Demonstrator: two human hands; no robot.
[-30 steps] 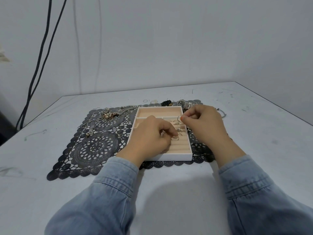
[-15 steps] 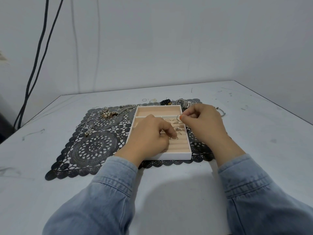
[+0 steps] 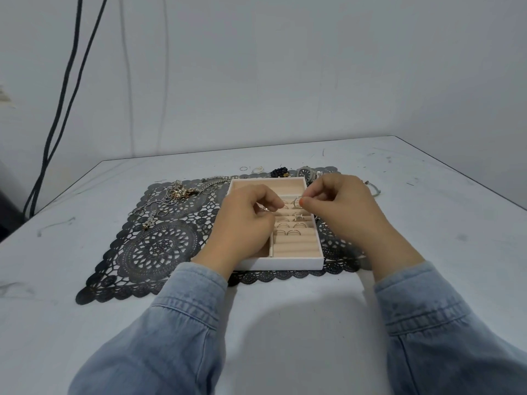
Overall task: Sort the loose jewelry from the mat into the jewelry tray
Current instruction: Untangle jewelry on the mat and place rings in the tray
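A white jewelry tray (image 3: 281, 263) with peach padded ring rolls sits on a black lace mat (image 3: 159, 249). Several rings stand in its ring slots (image 3: 291, 225). My right hand (image 3: 339, 208) hovers over the tray's right side and pinches a thin ring (image 3: 297, 201) between thumb and forefinger. Over the tray's left half, my left hand (image 3: 246, 220) has its fingers curled and pinches a small silvery piece (image 3: 265, 209). Loose chains and pendants (image 3: 178, 192) lie on the mat at the back left.
A silver watch (image 3: 309, 173), a dark bead bracelet (image 3: 279, 173) and small loose rings (image 3: 251, 169) lie behind the tray. A thin bracelet (image 3: 376, 190) sits right of my right hand. Black cables (image 3: 61, 92) hang down the wall at left. The grey table (image 3: 427, 218) is scuffed.
My left hand has drawn back and up from the middle ring rows, uncovering the rings there, and its fingertips have moved toward the right hand. The right hand has barely moved.
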